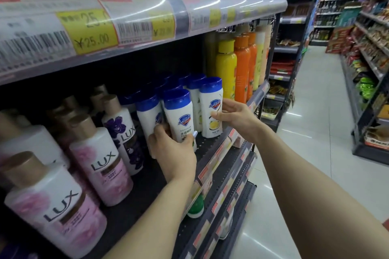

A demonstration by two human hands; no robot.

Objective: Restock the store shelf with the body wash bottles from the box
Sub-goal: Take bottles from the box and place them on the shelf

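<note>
Several white body wash bottles with blue caps stand in rows on the dark shelf (pixel 212 145). My left hand (pixel 174 149) grips the lower part of the front middle bottle (pixel 179 111), thumb across its label. My right hand (pixel 233 119) holds the front right bottle (pixel 210 109) from its right side, fingers lightly curled against the label. Both bottles stand upright at the shelf's front edge. A third blue-capped bottle (pixel 148 115) sits just left of my left hand. The box is not in view.
White and pink LUX bottles (pixel 99 153) fill the shelf to the left. Yellow (pixel 226 69) and orange bottles (pixel 242 67) stand to the right. A price-tag rail (pixel 126 25) overhangs above. The aisle floor (pixel 315 132) lies to the right, with another stocked rack (pixel 370 59) beyond.
</note>
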